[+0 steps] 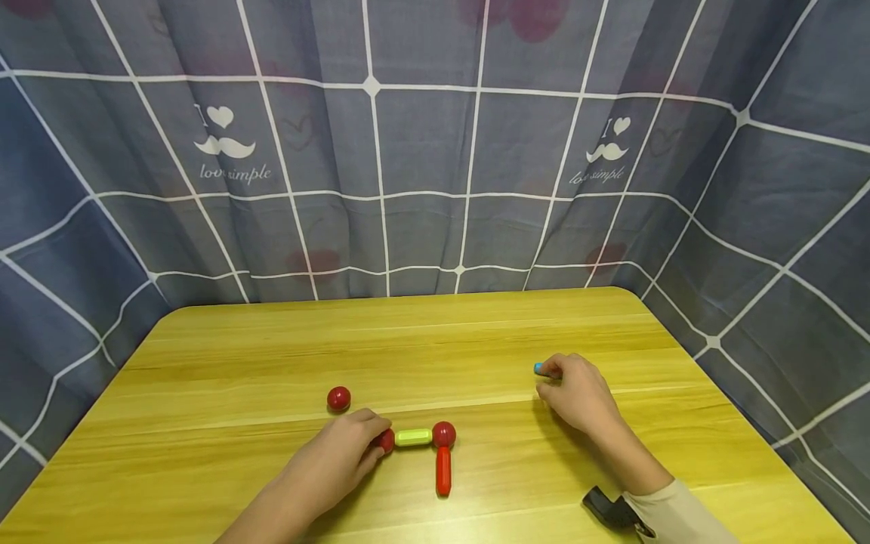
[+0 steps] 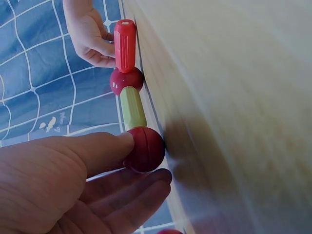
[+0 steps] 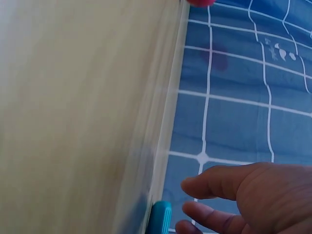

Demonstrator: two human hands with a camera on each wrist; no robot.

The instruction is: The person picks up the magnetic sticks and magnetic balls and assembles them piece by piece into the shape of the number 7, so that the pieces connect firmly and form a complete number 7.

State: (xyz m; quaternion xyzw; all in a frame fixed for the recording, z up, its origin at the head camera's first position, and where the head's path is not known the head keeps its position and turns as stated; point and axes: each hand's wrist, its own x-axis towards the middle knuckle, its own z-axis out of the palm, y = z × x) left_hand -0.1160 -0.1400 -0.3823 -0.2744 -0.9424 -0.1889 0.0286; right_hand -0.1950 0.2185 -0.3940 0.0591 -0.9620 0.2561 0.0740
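My left hand (image 1: 343, 449) holds a red ball (image 2: 145, 150) between thumb and fingers. From that ball a yellow-green rod (image 1: 413, 437) runs to a second red ball (image 1: 444, 434), and a ribbed red rod (image 1: 443, 472) points from there toward the near side; the joined pieces lie on the wooden table (image 1: 448, 363). Farther right, my right hand (image 1: 578, 393) is low over the tabletop beside a blue rod (image 3: 159, 218). Its thumb and fingers stand apart in the right wrist view, with the rod just off the fingertips. The hand hides part of that rod in the head view.
A loose red ball (image 1: 338, 399) lies on the table just beyond my left hand. A grey-blue checked curtain (image 1: 421, 151) hangs behind the table and along both sides. Near the right sleeve, a black strap piece (image 1: 609, 508) shows at the wrist.
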